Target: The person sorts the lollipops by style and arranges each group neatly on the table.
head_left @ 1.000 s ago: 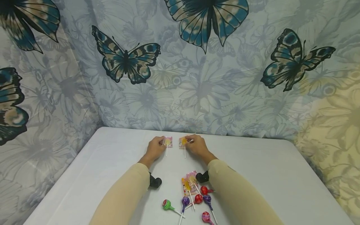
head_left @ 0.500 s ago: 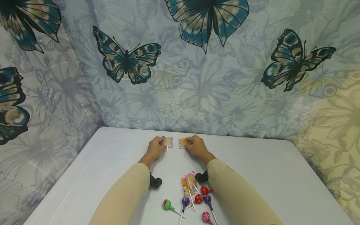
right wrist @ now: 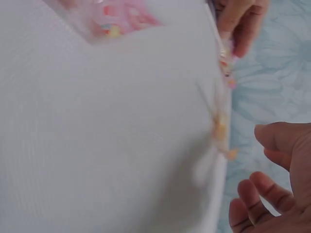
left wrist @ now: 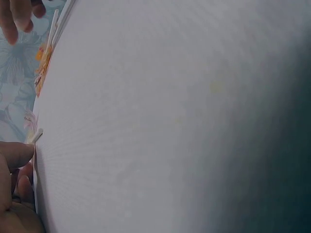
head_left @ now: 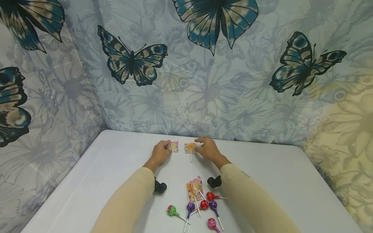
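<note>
Near the table's far edge, my left hand [head_left: 159, 152] pinches the side of a flat lollipop in a clear pink wrapper [head_left: 174, 146]. Its white stick points back toward me. A second flat lollipop, in an orange wrapper [head_left: 190, 148], lies just to the right with a small gap between the two. My right hand [head_left: 208, 149] is beside that orange one, thumb and fingers spread apart. In the right wrist view the right hand [right wrist: 272, 184] holds nothing and is clear of the blurred orange lollipop [right wrist: 221, 128].
Closer to me lies a loose group: pink-wrapped [head_left: 196, 184] and orange-wrapped [head_left: 190, 192] flat lollipops overlapping, plus round ones in red [head_left: 204, 205], purple [head_left: 190, 207], green [head_left: 171, 210] and pink [head_left: 211, 223]. A butterfly-print cloth [head_left: 204, 106] hangs behind the white table [head_left: 262, 181].
My right hand has let go of the orange-wrapped lollipop, spread its fingers and shifted slightly right. The left hand keeps its pinch on the pink-wrapped one.
</note>
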Demonstrator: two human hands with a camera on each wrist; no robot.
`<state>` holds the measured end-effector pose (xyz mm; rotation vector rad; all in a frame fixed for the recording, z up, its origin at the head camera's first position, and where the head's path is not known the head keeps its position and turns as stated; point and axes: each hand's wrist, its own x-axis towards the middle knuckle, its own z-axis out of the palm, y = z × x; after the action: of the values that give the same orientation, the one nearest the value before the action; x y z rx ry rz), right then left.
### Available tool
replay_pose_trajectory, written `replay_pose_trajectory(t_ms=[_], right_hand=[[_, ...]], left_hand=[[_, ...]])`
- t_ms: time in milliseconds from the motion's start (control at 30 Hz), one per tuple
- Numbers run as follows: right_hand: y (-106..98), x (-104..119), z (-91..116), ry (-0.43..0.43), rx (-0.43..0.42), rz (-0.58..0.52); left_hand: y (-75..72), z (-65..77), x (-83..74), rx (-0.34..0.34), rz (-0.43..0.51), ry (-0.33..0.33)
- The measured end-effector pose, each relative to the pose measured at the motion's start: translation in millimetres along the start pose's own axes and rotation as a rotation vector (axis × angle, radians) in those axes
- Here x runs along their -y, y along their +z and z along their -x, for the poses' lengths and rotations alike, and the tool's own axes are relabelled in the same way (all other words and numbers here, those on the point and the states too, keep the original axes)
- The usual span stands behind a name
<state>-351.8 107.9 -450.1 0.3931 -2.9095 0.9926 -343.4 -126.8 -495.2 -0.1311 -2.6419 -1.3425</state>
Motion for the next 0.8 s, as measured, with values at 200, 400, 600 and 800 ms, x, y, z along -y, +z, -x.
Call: replay_pose_trajectory(t_ms=[200, 400, 600, 800], right_hand=[[-34, 11, 14, -0.081, -0.013, -0.019], [-63, 28, 32, -0.146, -0.045, -0.058], [-82, 40, 53, -0.190, -0.095, -0.090], [-96, 44, 73, -0.268, -0.145, -0.103]], left_hand=[[-1.0, 3.1, -4.2, 0.002, -0.007, 0.003], [-2.7, 3.9, -4.2, -0.001, -0.015, -0.007], [-4.0, 2.1, -2.9, 0.005, 0.017, -0.001], [-1.9, 1.6, -0.6, -0.016, 0.028, 0.057]])
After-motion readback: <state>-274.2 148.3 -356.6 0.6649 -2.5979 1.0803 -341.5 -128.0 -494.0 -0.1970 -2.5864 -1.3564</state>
